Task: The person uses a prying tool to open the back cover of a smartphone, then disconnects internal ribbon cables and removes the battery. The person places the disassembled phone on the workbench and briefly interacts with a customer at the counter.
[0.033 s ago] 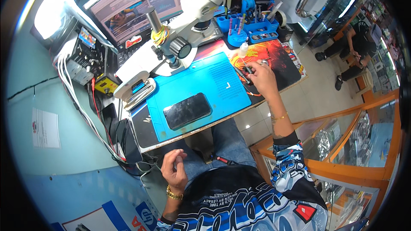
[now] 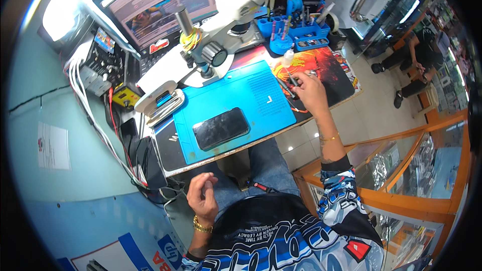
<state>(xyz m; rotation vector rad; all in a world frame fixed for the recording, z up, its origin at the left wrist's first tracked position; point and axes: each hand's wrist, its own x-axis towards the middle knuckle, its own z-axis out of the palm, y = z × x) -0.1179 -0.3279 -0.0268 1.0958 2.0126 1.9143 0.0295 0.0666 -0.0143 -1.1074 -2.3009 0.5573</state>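
Observation:
Over the right side of the work surface, my right hand (image 2: 312, 90) has its fingers closed round a slim dark screwdriver-like tool (image 2: 294, 81) with a thin metal tip. Beside it, at the edge of the blue mat, lies another dark pen-shaped tool (image 2: 285, 88), partly close to my fingers. My left hand (image 2: 203, 196) hovers above my lap, fingers loosely curled, and nothing shows in it. A smartphone (image 2: 221, 128) with a dark screen lies face up on the blue repair mat (image 2: 258, 115). A small white part (image 2: 269, 99) rests on the mat's ribbed section.
Behind the mat stands a white microscope (image 2: 201, 50), with a laptop (image 2: 165, 10) beyond. A blue tool organizer (image 2: 306, 32) and a small white bottle (image 2: 287, 59) are at the back right. An open pale case (image 2: 160, 103) sits left. A person (image 2: 422, 60) sits at the far right.
The whole view has shifted very slightly. My hands and the things on the mat keep their places.

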